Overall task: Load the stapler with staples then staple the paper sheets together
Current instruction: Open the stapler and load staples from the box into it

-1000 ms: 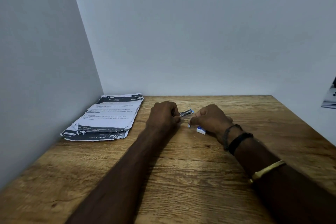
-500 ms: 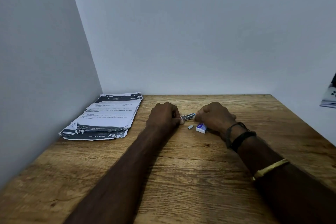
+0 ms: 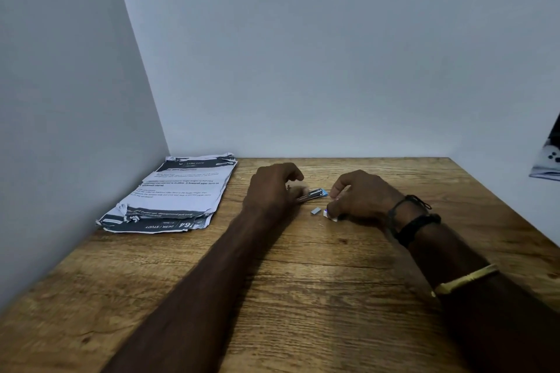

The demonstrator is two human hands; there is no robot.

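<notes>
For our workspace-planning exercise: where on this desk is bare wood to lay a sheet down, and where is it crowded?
Free: desk between left forearm and right forearm; the patch nearer than the paper stack; the right side past the right hand. Crowded: between it and the left hand, around stapler, staple strip, staple box.

The paper sheets lie stacked at the far left of the table, in the corner where the left wall meets the back wall. Right of them, near the table's middle, the stapler lies between the left hand, which holds its left end, and the right hand. Just before the stapler a staple strip lies on the table, with a small box right beside it at the right hand's fingertips.
</notes>
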